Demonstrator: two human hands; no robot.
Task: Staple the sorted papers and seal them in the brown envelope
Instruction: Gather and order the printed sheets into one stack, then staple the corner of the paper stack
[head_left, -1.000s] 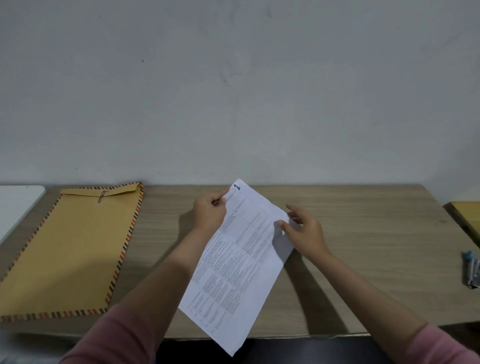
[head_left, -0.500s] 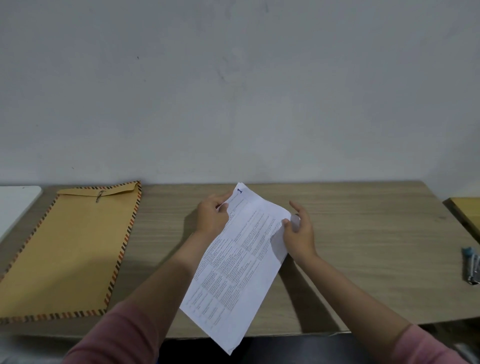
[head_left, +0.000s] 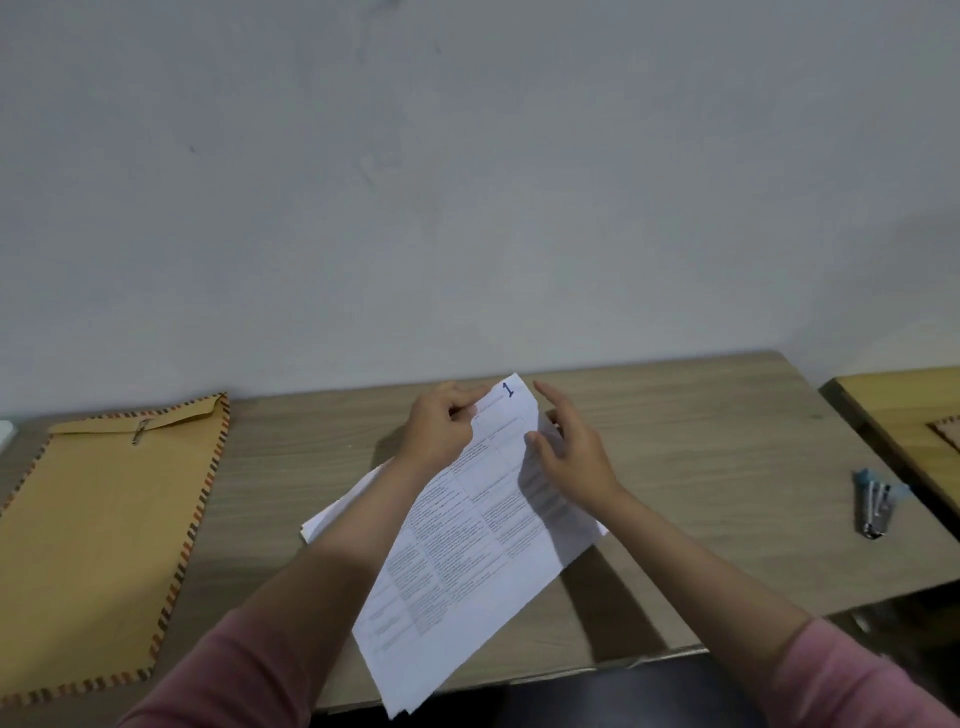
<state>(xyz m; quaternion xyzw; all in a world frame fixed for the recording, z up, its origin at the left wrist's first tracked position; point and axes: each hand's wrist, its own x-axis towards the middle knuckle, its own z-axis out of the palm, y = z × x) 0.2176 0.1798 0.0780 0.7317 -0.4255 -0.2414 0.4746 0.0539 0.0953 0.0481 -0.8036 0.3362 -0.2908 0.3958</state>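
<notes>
A stack of printed white papers (head_left: 467, 561), its top sheet marked with a blue "1", is held tilted over the middle of the wooden table (head_left: 701, 467). My left hand (head_left: 441, 428) pinches the stack's top left corner. My right hand (head_left: 569, 449) touches the right edge near the top, fingers spread and loosely bent. Another white sheet (head_left: 337, 512) sticks out under my left forearm. The brown envelope (head_left: 98, 545) with a striped border lies flat at the left, flap at the far end. A small stapler (head_left: 875, 506) lies at the table's right edge.
A grey wall stands right behind the table. A second, yellowish table (head_left: 904, 410) adjoins at the right with a brown object at the frame edge. A white surface (head_left: 5, 431) shows at the far left. The table's near edge runs under the papers' lower end.
The view has tilted and shifted left. My right hand has loosened from the stack's right edge, its fingers spreading. A further sheet now shows under my left forearm.
</notes>
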